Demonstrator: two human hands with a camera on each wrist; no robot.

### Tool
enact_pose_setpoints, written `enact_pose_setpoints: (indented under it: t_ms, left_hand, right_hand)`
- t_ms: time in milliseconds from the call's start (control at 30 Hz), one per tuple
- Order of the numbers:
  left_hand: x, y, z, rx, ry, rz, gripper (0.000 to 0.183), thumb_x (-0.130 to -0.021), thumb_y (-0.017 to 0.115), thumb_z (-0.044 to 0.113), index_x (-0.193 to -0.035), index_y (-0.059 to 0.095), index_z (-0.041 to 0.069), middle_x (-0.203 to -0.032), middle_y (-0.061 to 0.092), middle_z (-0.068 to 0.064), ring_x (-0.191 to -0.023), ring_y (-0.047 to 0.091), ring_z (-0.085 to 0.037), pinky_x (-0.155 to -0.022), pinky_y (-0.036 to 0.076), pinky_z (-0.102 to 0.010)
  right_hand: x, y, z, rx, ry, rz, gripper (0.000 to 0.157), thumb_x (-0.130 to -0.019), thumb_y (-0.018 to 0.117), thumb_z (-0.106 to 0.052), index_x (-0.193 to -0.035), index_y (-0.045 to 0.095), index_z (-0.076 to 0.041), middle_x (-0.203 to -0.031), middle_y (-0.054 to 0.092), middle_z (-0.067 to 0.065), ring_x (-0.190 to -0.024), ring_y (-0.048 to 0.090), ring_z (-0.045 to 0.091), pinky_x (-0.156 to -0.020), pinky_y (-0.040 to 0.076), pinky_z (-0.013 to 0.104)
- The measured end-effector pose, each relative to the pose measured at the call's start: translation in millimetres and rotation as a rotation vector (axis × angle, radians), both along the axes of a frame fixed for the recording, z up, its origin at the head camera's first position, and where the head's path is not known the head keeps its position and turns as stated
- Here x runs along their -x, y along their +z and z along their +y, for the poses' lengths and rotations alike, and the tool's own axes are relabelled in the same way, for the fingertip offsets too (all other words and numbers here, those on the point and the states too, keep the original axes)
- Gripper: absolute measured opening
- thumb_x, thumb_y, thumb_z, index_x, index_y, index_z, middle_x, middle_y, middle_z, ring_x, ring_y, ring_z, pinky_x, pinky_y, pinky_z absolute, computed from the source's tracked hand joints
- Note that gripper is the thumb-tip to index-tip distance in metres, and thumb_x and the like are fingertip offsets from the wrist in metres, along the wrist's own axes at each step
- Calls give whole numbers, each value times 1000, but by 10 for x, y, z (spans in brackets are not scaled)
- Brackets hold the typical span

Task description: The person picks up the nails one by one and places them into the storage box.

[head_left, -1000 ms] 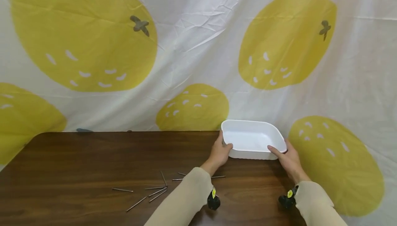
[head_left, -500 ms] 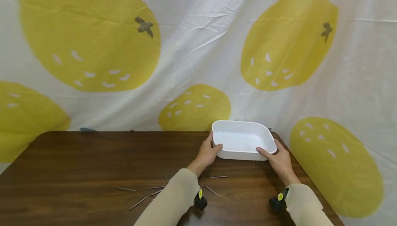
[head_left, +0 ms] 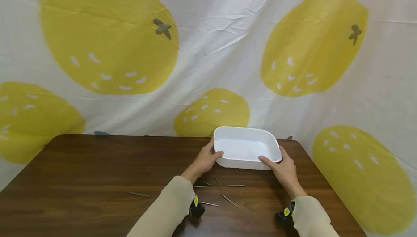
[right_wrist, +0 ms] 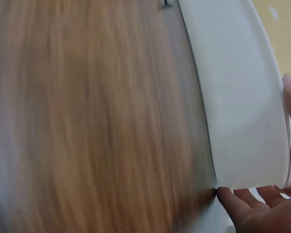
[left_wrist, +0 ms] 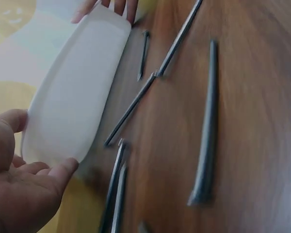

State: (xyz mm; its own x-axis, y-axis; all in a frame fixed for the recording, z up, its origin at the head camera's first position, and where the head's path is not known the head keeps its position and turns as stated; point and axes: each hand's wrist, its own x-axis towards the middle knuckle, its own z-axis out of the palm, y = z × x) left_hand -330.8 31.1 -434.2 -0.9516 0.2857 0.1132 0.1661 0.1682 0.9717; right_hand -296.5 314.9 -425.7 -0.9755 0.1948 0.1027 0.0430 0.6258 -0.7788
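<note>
A white plastic tub point(head_left: 242, 164) is held between both hands near the back right of the table, its open side tilted toward the head camera. My left hand point(head_left: 206, 159) grips its left end, thumb over the front rim. At the right end, my right hand point(head_left: 285, 168) grips it the same way. Several loose metal nails point(head_left: 230, 200) lie on the wood in front of the tub, some hidden by the left sleeve. Up close in the left wrist view, one nail point(left_wrist: 207, 126) lies apart. The right wrist view shows the tub's outer wall point(right_wrist: 242, 97) and is blurred.
The dark wooden table point(head_left: 97, 164) has rounded back corners. Behind it hangs a white cloth point(head_left: 202, 63) printed with yellow lemons. A single nail point(head_left: 140, 194) lies further left. A black wrist camera point(head_left: 197, 210) is on the left wrist.
Both hands have moved the tub leftward, away from the table's back right corner. More nails show to the right of the left sleeve. The head view has turned slightly.
</note>
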Motion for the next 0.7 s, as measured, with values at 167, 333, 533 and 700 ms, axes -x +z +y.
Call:
enact_pose_setpoints:
  t_ms: [167,333,533,700]
  left_hand:
    - [-12,30,-160,37,4,19,76,-100,57,7,-158,10,-10,-165,17,-27,-150,32,-37,-126,30,-48]
    - [-15,27,-278,11,11,28,75,-99,57,5,-157,11,-10,-165,17,-28,-148,34,-38,-124,32,-49]
    - [-48,14,-452,-23,1,-3,75,-100,57,6,-158,12,-8,-166,16,-26,-148,34,-38,-121,37,-50]
    - [-87,28,-639,-2,14,-26,74,-101,57,7,-158,12,-6,-166,19,-24,-148,34,-37,-119,40,-51]
  right_hand:
    - [31,2,-130,-30,35,7,105,-86,75,-57,-162,21,-8,-158,39,23,-139,45,38,-116,42,57]
    - [35,24,-248,-37,43,17,101,-85,76,-55,-160,26,-9,-149,46,22,-132,48,38,-110,45,56]
    - [18,22,-405,-52,45,37,98,-85,78,-53,-158,30,-9,-142,50,24,-125,50,37,-103,47,53]
    - [-3,12,-569,-57,48,26,104,-84,78,-55,-161,24,-9,-144,46,26,-125,50,40,-103,48,55]
